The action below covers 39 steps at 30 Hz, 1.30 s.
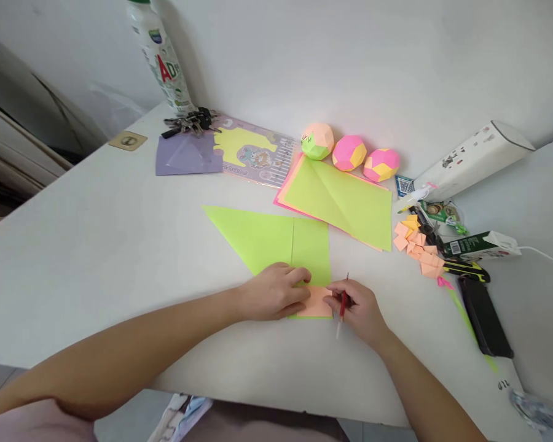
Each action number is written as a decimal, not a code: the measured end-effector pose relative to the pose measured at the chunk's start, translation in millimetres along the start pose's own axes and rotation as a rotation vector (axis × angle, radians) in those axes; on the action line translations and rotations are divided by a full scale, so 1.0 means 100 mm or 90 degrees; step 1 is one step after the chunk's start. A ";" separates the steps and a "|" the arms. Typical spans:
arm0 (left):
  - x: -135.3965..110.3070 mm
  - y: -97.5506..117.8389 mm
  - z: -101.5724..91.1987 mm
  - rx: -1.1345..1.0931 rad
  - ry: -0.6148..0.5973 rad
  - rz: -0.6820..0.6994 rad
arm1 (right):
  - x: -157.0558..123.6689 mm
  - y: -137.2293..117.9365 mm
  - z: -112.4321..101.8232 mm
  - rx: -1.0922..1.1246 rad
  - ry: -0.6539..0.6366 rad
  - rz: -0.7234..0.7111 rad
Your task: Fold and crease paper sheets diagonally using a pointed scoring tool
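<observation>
A folded lime-green paper sheet (276,236) lies on the white table (96,245). On its near edge sits a small orange paper square (317,304). My left hand (274,291) presses down on the green sheet and the orange square with curled fingers. My right hand (357,310) is closed on a thin red and white pen (342,307), its tip beside the orange square's right edge.
A stack of green and pink sheets (345,202) lies behind. Three paper balls (350,152) sit at the wall. Small orange folded pieces (417,245), a utility knife (465,269), a black phone (486,319), cartons, keys (191,121) and a bottle (161,55) surround them.
</observation>
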<state>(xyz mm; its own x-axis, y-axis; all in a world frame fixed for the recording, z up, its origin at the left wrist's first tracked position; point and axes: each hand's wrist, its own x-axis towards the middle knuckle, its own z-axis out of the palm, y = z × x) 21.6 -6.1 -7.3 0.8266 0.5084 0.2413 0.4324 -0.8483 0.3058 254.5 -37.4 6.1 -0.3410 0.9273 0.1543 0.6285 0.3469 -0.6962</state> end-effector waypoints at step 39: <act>0.00 0.09 0.03 -0.078 0.009 -0.104 | -0.20 0.07 -0.14 -0.323 -0.021 -0.227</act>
<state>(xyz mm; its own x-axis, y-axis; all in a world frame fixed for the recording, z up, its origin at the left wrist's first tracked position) 26.6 -13.7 -7.5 0.7434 0.6408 0.1913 0.5133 -0.7302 0.4510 275.8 -51.8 8.2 -0.6077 0.7399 0.2886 0.7230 0.6658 -0.1845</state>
